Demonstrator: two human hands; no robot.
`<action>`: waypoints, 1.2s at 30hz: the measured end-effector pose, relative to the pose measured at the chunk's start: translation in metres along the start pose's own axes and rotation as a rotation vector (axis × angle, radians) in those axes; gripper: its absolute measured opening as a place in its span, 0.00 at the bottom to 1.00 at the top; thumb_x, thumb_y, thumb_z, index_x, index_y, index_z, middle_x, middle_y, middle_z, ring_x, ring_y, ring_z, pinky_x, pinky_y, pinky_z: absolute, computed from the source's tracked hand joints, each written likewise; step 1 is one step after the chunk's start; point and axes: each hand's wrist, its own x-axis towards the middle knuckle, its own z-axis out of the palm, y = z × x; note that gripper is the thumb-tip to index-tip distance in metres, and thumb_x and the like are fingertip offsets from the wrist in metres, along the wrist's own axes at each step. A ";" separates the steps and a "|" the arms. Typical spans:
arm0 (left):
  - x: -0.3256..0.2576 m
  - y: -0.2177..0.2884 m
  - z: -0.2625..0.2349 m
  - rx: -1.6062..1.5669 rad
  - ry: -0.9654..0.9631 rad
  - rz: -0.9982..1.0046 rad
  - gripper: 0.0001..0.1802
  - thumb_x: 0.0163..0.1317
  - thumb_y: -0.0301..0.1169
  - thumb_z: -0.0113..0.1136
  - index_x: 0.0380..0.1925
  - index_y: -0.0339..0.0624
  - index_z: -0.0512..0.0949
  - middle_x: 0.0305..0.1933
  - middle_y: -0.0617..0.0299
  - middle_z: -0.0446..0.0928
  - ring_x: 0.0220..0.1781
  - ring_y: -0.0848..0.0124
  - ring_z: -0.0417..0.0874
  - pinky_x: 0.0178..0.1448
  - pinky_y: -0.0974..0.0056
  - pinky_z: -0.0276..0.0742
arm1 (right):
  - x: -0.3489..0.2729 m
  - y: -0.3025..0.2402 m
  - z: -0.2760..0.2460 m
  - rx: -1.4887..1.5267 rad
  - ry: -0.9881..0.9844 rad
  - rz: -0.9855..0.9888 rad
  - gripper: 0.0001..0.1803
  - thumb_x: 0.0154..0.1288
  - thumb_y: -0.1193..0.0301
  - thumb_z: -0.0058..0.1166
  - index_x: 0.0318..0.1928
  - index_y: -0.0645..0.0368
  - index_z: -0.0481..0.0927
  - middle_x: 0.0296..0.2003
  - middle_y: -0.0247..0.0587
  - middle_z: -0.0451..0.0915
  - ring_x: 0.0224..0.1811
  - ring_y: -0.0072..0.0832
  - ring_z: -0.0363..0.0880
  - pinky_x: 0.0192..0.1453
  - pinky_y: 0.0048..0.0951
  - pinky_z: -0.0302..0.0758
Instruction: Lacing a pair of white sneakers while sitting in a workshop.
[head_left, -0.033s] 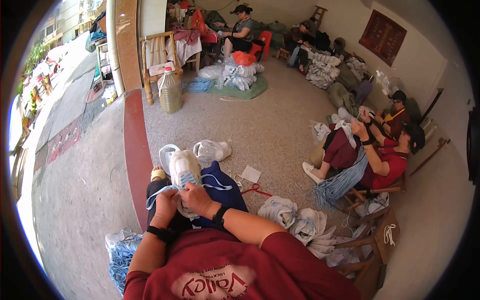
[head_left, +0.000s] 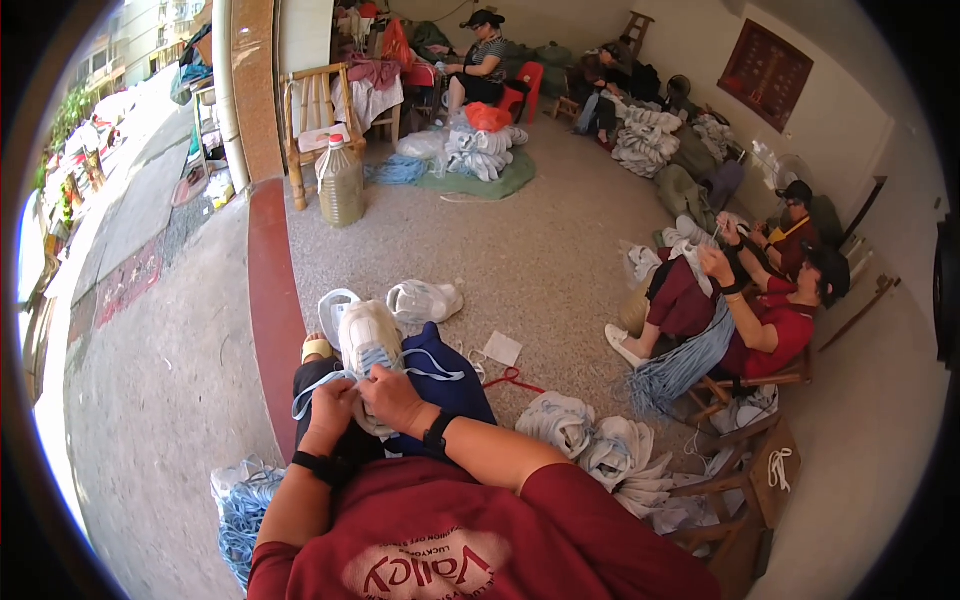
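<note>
Pinching a light-blue lace (head_left: pixel 318 384), the left hand (head_left: pixel 331 405) grip is clenched; the right hand (head_left: pixel 393 395) grasps the white shoe (head_left: pixel 368 338) on the lap. A plastic bag (head_left: pixel 238 500) holds blue laces.

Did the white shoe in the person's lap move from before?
No. The white shoe sits in the same spot as earlier, just right of the red floor strip and left of the loose shoe on the floor, with both hands at its near end.

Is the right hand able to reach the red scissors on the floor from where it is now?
Probably yes. The red scissors lie uncovered on the floor just right of the knee, but the right hand is busy on the white shoe.
</note>
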 end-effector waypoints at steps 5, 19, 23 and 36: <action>0.001 -0.005 -0.004 -0.496 -0.117 -0.255 0.05 0.56 0.23 0.55 0.29 0.33 0.79 0.24 0.65 0.76 0.23 0.78 0.75 0.27 0.73 0.70 | 0.003 -0.002 0.007 -0.115 0.024 -0.075 0.04 0.50 0.73 0.50 0.23 0.60 0.73 0.26 0.45 0.72 0.26 0.40 0.75 0.28 0.36 0.73; -0.008 0.022 -0.008 -0.474 -0.034 -0.150 0.06 0.55 0.26 0.61 0.24 0.39 0.74 0.20 0.72 0.70 0.21 0.84 0.67 0.25 0.76 0.63 | -0.012 0.015 -0.125 1.657 0.422 0.547 0.10 0.65 0.71 0.46 0.26 0.59 0.68 0.26 0.44 0.75 0.25 0.27 0.73 0.30 0.24 0.72; -0.006 0.046 -0.006 -0.203 -0.007 0.148 0.04 0.53 0.27 0.61 0.27 0.37 0.79 0.23 0.61 0.77 0.27 0.74 0.78 0.33 0.69 0.72 | -0.023 0.023 -0.125 1.616 0.409 0.493 0.12 0.65 0.68 0.50 0.25 0.57 0.68 0.20 0.36 0.69 0.22 0.24 0.68 0.24 0.20 0.64; -0.009 0.082 0.019 0.863 -0.185 0.449 0.06 0.50 0.29 0.53 0.26 0.40 0.77 0.33 0.54 0.77 0.37 0.60 0.80 0.40 0.60 0.77 | -0.052 0.023 -0.125 1.401 0.050 0.581 0.14 0.65 0.67 0.49 0.23 0.56 0.67 0.17 0.33 0.68 0.18 0.19 0.64 0.22 0.19 0.59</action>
